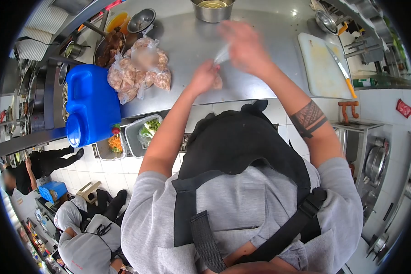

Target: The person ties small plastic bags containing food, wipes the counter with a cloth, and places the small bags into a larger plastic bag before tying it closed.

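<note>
Over the steel counter [187, 41], my left hand [204, 76] is closed round the neck of a small clear plastic bag [218, 82], whose pinkish contents hang just below the fingers. My right hand [242, 43], smeared by motion, is at the bag's upper end, where a strip of clear plastic stretches between both hands. Its fingers are too blurred to make out. To the left lies a pile of knotted clear bags with pale pink pieces [139, 68]. Beyond my hands stands a metal pot [213, 10] with yellowish liquid.
A blue jug [93, 107] stands left of the bags. At the right lies a cutting board [322, 68] with an orange-handled knife [342, 71]. Below the counter are bins of vegetable scraps [141, 132]. Several people [89, 242] are at the lower left.
</note>
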Tool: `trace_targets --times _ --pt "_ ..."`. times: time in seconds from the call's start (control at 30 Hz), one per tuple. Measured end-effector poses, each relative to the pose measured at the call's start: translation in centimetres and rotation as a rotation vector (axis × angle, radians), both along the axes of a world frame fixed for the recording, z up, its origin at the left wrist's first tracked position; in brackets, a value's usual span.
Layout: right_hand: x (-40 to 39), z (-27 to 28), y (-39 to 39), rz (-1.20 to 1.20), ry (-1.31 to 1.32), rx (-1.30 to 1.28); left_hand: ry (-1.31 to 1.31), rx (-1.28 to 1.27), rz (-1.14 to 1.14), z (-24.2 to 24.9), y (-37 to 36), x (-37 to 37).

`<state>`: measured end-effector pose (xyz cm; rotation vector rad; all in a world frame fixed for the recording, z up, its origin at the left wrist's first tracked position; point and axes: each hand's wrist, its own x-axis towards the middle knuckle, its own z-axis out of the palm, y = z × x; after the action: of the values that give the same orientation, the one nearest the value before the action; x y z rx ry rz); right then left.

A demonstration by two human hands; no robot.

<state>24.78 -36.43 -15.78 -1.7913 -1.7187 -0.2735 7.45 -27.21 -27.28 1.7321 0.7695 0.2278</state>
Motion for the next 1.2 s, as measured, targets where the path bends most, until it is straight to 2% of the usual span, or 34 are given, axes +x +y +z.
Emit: trace_targets --times 0.03,0.1,0.13,0.2,0.23,0.3,0.33,0.4,0.43,0.5,0.53,0.6,0.63,0.7,0.73,0.8,0.83,0.9,0.93,1.0,1.03,1.07,1.13,1.17,1.2 --pt "-1.2 0.7 -0.6 0.055 -0.219 0.096 0.003 0.002 -0.009 0.8 -0.1 0.1" --pt "-2.0 -0.7 -1.3 0.296 -0.439 -0.054 -0.132 -0.183 -0.111 3.0 -0.4 0.3" --pt "-1.8 -0.9 -1.6 0.283 -0.438 -0.05 -0.129 -0.178 -0.122 3.9 -0.4 0.1" --pt "-1.3 -0.9 -2.0 0.295 -0.282 -0.473 -0.215 -0.088 -0.243 5.4 0.2 -0.8" --pt "-0.8 -0.7 -2.0 0.299 -0.281 -0.472 -0.213 -0.089 -0.239 5.8 1.1 -1.1" --pt "0.2 0.8 -2.0 0.473 -0.369 -0.648 -0.001 0.525 -0.584 6.7 2.8 -1.6" --pt "0.2 1.6 -2.0 0.473 -0.368 -0.647 0.0 0.525 -0.585 7.1 2.8 -1.5" --pt "-0.2 2.9 -2.0 0.53 -0.296 -0.794 0.231 0.149 -0.448 8.4 2.4 -1.3" --pt "0.0 2.9 -1.8 0.531 -0.298 -0.791 0.231 0.153 -0.446 8.5 2.5 -1.4" --pt "1.2 2.5 -1.3 0.554 -0.172 -0.778 0.14 -0.514 -0.366 8.7 2.7 -1.5" --pt "1.8 2.1 -1.1 0.554 -0.173 -0.777 0.139 -0.513 -0.365 8.6 2.6 -1.6" --pt "2.6 1.2 -1.2 0.591 -0.091 -0.571 -0.001 -0.73 -0.311 7.7 1.8 -1.7" --pt "2.8 0.7 -1.6 0.592 -0.089 -0.574 -0.001 -0.733 -0.309 7.3 1.7 -1.6" --pt "2.6 0.5 -2.7 0.432 -0.051 -0.655 0.033 -0.639 -0.322 7.1 1.6 -1.4" --pt "2.4 0.1 -3.0 0.436 -0.054 -0.655 0.029 -0.638 -0.317 7.0 1.5 -1.4" --pt "1.9 -1.3 -3.6 0.282 0.246 -0.771 0.021 -0.237 -0.261 7.7 1.3 -1.4" --pt "1.5 -1.9 -3.8 0.29 0.229 -0.769 0.008 -0.23 -0.25 8.3 1.6 -1.1" --pt "0.2 -2.9 -4.5 0.235 1.18 -0.699 -0.004 0.274 -0.276 10.3 2.1 -0.7" --pt "-0.5 -3.4 -4.9 0.244 1.168 -0.703 -0.01 0.278 -0.264 11.5 1.9 -0.6" --pt "-2.0 -3.3 -5.4 0.959 2.078 -0.409 -0.321 0.647 -0.146 16.1 0.5 -0.5" --pt "-2.4 -2.5 -5.3 0.959 2.068 -0.393 -0.428 0.786 -0.306 19.3 -0.2 -1.2" --pt "-2.8 -1.0 -5.3 1.027 1.95 -0.372 -0.534 0.918 -0.473 22.3 -1.2 -2.0" --pt "-2.3 1.7 -4.3 1.072 1.842 -0.335 -0.648 0.906 -0.804 25.9 -4.8 -2.5" --pt "-0.2 3.2 -2.0 1.255 1.448 -0.635 -0.651 0.896 -0.815 25.5 -5.9 -2.7" --pt "1.4 4.8 -0.1 1.388 1.009 -0.907 -0.505 0.924 -0.926 24.7 -6.7 -2.9"
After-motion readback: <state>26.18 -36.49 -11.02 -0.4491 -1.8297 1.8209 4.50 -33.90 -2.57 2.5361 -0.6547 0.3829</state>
